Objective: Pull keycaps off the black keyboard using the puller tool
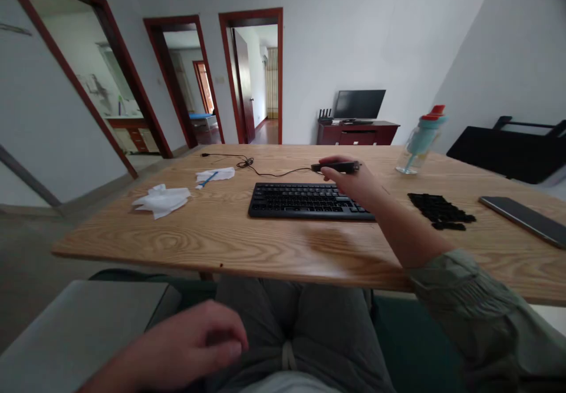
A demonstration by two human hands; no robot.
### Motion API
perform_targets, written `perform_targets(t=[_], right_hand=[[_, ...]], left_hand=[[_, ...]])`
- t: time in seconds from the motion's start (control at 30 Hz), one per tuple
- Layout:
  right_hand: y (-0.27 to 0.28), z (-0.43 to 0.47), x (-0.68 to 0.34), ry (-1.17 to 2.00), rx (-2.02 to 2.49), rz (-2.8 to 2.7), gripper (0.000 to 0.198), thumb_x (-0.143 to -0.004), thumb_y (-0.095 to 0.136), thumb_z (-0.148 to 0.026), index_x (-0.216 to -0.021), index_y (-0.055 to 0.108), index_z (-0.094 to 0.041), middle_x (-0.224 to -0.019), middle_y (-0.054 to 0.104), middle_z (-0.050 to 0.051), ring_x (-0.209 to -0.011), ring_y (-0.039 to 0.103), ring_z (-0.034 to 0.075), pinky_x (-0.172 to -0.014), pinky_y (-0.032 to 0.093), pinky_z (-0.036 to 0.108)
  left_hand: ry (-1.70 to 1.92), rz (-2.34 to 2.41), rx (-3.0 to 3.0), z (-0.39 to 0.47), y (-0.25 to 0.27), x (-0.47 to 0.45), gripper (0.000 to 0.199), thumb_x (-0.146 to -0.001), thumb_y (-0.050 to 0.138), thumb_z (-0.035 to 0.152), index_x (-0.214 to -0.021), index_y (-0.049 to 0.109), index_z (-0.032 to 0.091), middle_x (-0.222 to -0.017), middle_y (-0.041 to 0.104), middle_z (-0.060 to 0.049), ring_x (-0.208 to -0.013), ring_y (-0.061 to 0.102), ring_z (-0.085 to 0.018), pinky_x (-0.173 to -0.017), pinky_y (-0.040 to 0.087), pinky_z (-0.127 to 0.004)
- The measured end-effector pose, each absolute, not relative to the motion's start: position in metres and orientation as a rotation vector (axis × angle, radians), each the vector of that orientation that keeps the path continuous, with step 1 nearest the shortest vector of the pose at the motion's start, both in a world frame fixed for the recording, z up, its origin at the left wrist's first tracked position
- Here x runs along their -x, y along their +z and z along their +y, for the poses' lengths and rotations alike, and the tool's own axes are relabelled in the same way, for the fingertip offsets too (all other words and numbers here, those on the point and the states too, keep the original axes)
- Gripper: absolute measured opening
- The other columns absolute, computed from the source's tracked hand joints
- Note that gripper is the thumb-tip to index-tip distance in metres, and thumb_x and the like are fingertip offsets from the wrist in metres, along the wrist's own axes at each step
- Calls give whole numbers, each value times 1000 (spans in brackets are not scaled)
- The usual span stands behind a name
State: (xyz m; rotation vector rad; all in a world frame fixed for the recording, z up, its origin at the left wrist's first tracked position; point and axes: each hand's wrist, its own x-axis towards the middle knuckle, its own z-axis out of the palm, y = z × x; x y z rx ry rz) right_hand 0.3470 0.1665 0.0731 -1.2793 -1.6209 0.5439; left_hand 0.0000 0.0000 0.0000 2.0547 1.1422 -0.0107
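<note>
Right hand (pixel 354 182) closed round small black device (pixel 336 167) — behind keyboard (pixel 305 200), mid tabletop (pixel 221 233), cable (pixel 265 172) trailing left. Left hand (pixel 194 346) loosely curled, holding nothing — on lap.

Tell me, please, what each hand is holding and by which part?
The right hand grips a small black corded device at its right end; the left hand holds nothing.

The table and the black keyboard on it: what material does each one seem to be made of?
The table looks like light wood or a wood-look laminate, matte, with clear wavy grain lines; which of the two cannot be told. The keyboard seems to be black plastic with a dull finish and little glare on its keys. The right hand reaches over its far right corner.
</note>
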Motion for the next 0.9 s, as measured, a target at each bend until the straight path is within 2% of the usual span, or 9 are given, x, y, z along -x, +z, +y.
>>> perform_targets(t=[0.03, 0.13, 0.2, 0.27, 0.37, 0.43, 0.63, 0.73, 0.9], right_hand=[[77, 168, -339, 554, 1265, -1665, 37, -79, 68, -36, -112, 72, -19, -73, 67, 3, -45, 45, 7, -38, 35, 19], [78, 178, -317, 613, 1201, -1774, 33, -79, 68, -35, -107, 74, -18, -69, 65, 1, -45, 45, 7, -41, 39, 21], [70, 187, -309, 638, 1173, -1789, 33, -80, 67, -37, -106, 74, -18, -69, 65, 1, -46, 45, 7, -41, 38, 21], [60, 195, -309, 653, 1166, -1795, 35, -80, 66, -39, -107, 74, -19, -67, 64, 0, -46, 44, 7, -41, 37, 21], [45, 204, -319, 663, 1178, -1791, 39, -79, 67, -42, -109, 74, -17, -64, 63, 0, -45, 44, 7, -40, 37, 21], [39, 207, -327, 668, 1173, -1780, 41, -80, 67, -43, -111, 73, -17, -67, 66, 1, -44, 45, 7, -41, 39, 21], [31, 212, -326, 690, 1070, -1786, 44, -79, 68, -45, -116, 72, -21, -92, 74, 6, -46, 50, 7, -43, 44, 23], [26, 213, -316, 635, 1090, -1765, 44, -80, 67, -51, -109, 74, -20, -93, 74, 7, -49, 54, 10, -44, 44, 25], [20, 215, -303, 403, 1111, -1727, 32, -80, 67, -49, -89, 76, -19, -84, 74, 7, -76, 66, 19, -69, 52, 30]], left_hand=[[99, 1154, -2108, 13, 23, 2, 37, -89, 50, 51, -97, 72, 22, -94, 71, -3, -87, 61, -17, -79, 45, -25], [403, 1239, -2287, 74, 71, -2, 40, -91, 48, 51, -88, 69, 18, -80, 68, -3, -76, 59, -16, -70, 44, -25], [576, 1280, -2410, 126, 81, -17, 39, -90, 51, 51, -86, 68, 17, -75, 66, -2, -70, 58, -14, -66, 43, -25], [653, 1265, -2499, 173, 79, -39, 35, -87, 57, 50, -93, 69, 17, -77, 67, -2, -69, 59, -14, -64, 42, -25], [597, 1220, -2624, 220, 64, -72, 36, -81, 67, 45, -107, 70, 21, -81, 70, -1, -69, 60, -14, -64, 42, -25], [517, 1152, -2710, 235, 54, -86, 32, -82, 66, 38, -110, 71, 24, -85, 72, 0, -72, 62, -13, -66, 43, -24], [475, 1164, -2891, 249, 45, -91, 27, -90, 55, 38, -100, 76, 23, -92, 75, -3, -80, 65, -16, -71, 44, -26], [365, 1161, -2970, 251, 44, -92, 24, -90, 56, 34, -98, 76, 24, -94, 75, -3, -83, 66, -17, -73, 45, -26], [322, 1145, -3012, 255, 36, -91, 25, -91, 55, 34, -101, 76, 25, -96, 75, -2, -88, 67, -17, -79, 47, -26]])
